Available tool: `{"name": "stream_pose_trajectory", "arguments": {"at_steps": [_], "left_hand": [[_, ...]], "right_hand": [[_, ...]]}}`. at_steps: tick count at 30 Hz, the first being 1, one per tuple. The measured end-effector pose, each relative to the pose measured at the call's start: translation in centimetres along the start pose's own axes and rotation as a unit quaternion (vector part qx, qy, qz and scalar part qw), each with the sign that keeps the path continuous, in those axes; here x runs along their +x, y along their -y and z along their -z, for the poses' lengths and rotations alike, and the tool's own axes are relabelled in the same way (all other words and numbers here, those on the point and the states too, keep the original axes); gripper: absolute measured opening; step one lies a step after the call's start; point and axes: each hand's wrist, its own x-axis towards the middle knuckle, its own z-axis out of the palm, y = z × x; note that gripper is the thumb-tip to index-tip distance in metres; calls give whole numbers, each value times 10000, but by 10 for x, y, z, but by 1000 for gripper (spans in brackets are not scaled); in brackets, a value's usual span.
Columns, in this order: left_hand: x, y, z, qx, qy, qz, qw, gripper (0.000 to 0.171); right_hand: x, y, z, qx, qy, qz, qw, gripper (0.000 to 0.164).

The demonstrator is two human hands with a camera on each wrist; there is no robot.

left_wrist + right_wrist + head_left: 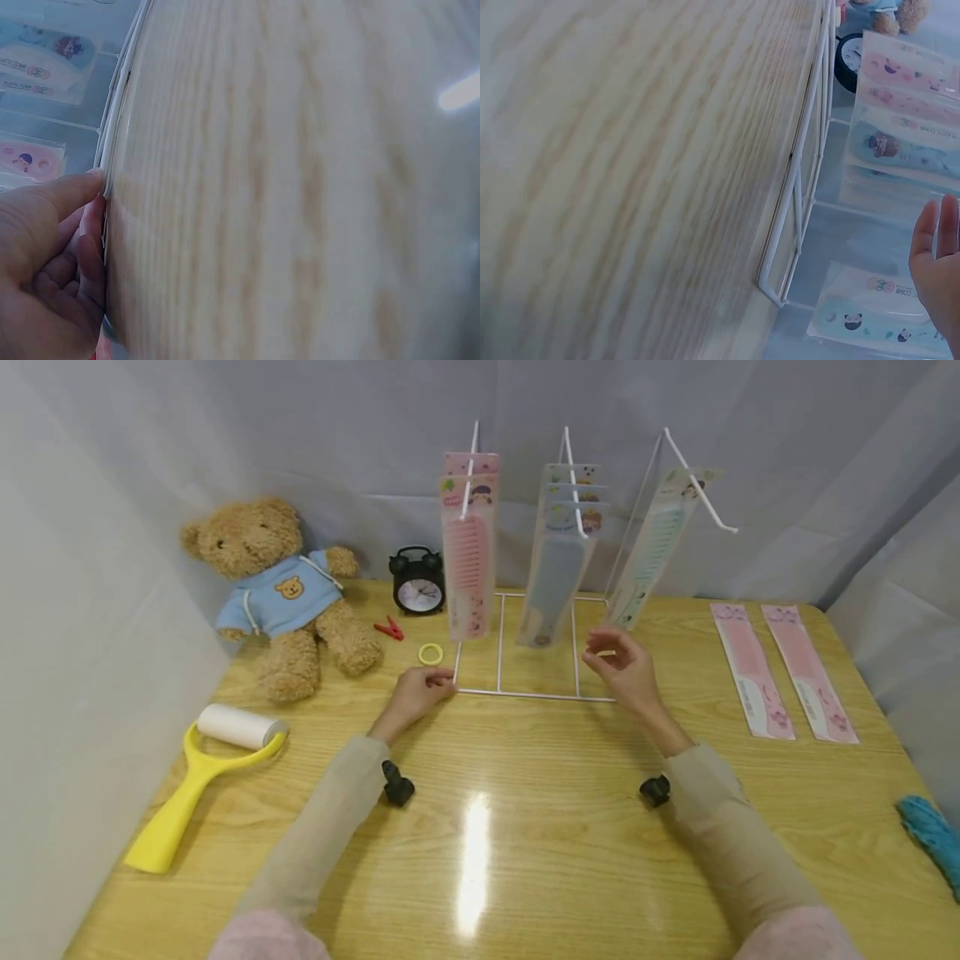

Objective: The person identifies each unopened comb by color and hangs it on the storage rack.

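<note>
A white wire display rack stands on the table, with three hooks carrying packaged combs. Pink combs hang at the left, blue combs in the middle and a green comb at the right. My left hand pinches the front left corner of the rack's base; in the left wrist view, its thumb is against the wire. Beside the lower end of the green comb is my right hand, fingers loosely bent. In the right wrist view its fingers hold nothing.
Two packaged pink combs lie at the right, with teal yarn nearer the edge. Left of the rack are a teddy bear, black alarm clock, red clip, yellow ring and yellow-handled lint roller.
</note>
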Motion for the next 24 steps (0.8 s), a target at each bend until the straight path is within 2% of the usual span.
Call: {"name": "stream_pose_trajectory", "arguments": {"at_steps": [7,14,20,24], "left_hand": [[-1,0,0,-2,-16,-27,10000,29],[-2,-2,1,-66,-15,-20,10000,30],[-1,-3,1,-101,16,6,9999,30],[-2,-4,1,-78,6,-11,10000,29]], "right_hand": [[-10,7,13,-470,-26,-274,9985,21],[-21,17,29,-481,-222,-340,9980,16],[-30,19,50,-608,-395,-277,9970,27],[-35,20,66,-871,-433,-431,9943,20]]}}
